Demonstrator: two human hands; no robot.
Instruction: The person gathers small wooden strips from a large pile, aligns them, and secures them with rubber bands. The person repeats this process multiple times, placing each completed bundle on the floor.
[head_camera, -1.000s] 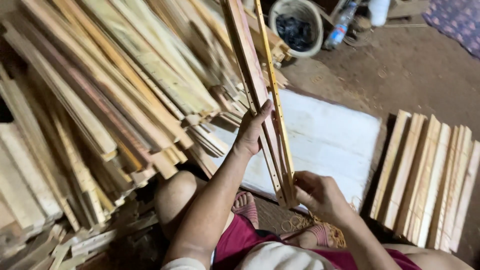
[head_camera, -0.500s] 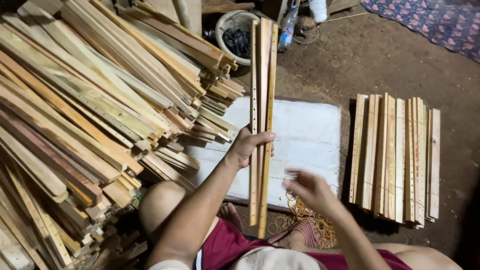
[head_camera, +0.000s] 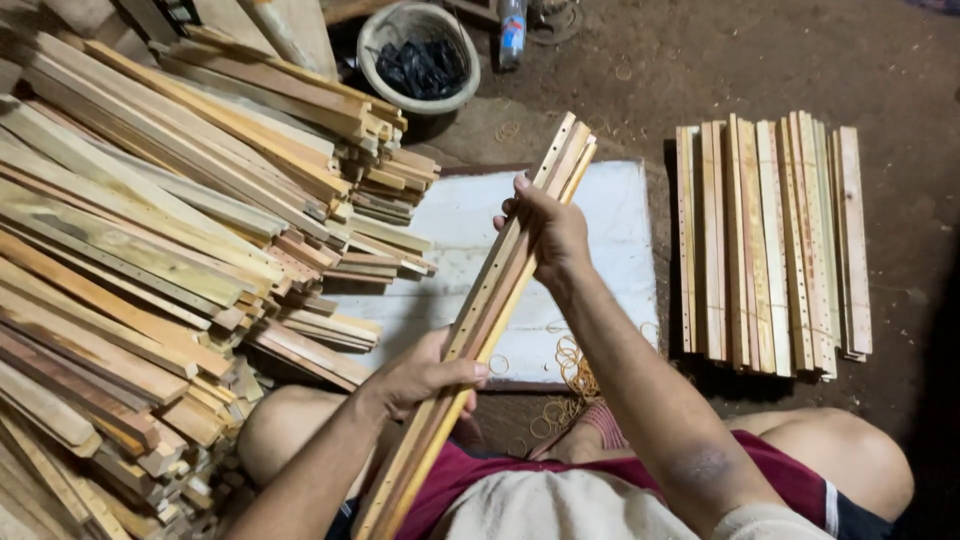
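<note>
You hold a bundle of thin wooden slats (head_camera: 500, 300) with small holes along one side. The bundle slants from your lap, low on the left, up to the top right, above the white board (head_camera: 620, 260) on the ground. Your left hand (head_camera: 425, 372) is shut around the lower part of the bundle, with your thumb across the top. Your right hand (head_camera: 550, 232) is shut around the upper part, near the far end, with your fingers curled over the edge.

Rubber bands (head_camera: 570, 365) lie in a loose heap on the near edge of the white board, close to your foot (head_camera: 600, 425). To your left there is a big pile of long wooden sticks (head_camera: 170, 230), stacked at a slant. To your right, a neat row of slats with holes (head_camera: 770, 240) lies flat on the dirt floor (head_camera: 700, 70). Far off, past the board, a round bucket (head_camera: 418, 55) holds dark things, and a plastic bottle (head_camera: 511, 30) stands just beside it.
</note>
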